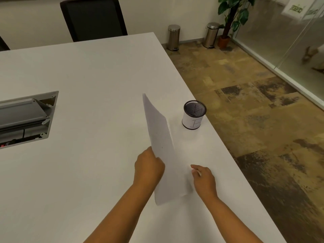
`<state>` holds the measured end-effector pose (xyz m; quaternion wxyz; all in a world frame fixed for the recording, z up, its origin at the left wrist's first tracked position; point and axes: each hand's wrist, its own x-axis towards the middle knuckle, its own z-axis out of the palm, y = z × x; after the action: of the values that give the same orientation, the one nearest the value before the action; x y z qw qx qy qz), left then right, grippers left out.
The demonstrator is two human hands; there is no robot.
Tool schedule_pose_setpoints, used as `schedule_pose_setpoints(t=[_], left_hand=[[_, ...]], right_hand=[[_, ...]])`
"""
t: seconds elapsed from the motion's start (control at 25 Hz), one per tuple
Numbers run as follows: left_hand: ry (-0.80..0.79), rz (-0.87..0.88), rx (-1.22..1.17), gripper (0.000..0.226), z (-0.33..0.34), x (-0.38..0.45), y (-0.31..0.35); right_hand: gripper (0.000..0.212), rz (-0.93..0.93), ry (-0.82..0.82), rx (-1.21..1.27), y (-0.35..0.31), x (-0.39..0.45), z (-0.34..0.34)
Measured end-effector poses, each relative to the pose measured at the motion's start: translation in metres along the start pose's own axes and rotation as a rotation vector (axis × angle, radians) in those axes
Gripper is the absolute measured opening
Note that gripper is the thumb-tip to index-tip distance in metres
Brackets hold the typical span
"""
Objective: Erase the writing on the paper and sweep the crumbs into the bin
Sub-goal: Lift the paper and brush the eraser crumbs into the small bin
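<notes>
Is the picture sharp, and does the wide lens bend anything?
Head view: soft overall; the paper that the left hand holds looks blurred, the right hand clearer; the table edge bows slightly; warm, dim light, faint shadows beside the mesh bin.

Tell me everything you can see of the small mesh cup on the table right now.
The mesh cup is a small cylinder of black wire mesh, standing upright near the table's right edge, beyond the raised paper. A white paper band wraps its lower wall, with a faint drawn letter, perhaps a B. Its mouth is open; a thin dark item seems to lie inside, unclear what. Neither hand touches it, and the paper stands apart from it.
</notes>
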<state>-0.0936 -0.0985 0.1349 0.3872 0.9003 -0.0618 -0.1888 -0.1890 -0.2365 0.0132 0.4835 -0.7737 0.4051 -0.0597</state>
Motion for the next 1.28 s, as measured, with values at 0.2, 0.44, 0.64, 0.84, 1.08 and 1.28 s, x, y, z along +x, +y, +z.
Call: schedule_pose_setpoints(t=[0.2, 0.44, 0.64, 0.84, 1.08, 1.28], left_hand=[[-0.052, 0.027, -0.008, 0.037, -0.006, -0.003, 0.038], [-0.095, -0.016, -0.016, 0.037, -0.004, 0.005, 0.034], [-0.115, -0.037, -0.160, 0.033, -0.009, 0.005, 0.007], [-0.138, -0.275, -0.468, 0.030, -0.025, 0.000, -0.041], [-0.149, -0.447, -0.588, 0.022, -0.019, -0.004, -0.096], [-0.143, -0.530, -0.590, 0.034, -0.013, -0.009, -0.131]], right_hand=[[0.027, 0.067, -0.070, 0.040, 0.002, 0.003, -0.002], [0.028, 0.082, -0.074, 0.028, 0.000, 0.006, 0.001], [0.028, 0.126, -0.017, 0.138, -0.004, 0.002, 0.000], [0.026, 0.391, 0.063, 0.696, -0.034, 0.002, 0.002], [0.008, 0.617, -0.641, 1.137, -0.092, -0.027, 0.093], [0.012, 0.668, -0.508, 1.279, -0.086, 0.007, 0.111]])
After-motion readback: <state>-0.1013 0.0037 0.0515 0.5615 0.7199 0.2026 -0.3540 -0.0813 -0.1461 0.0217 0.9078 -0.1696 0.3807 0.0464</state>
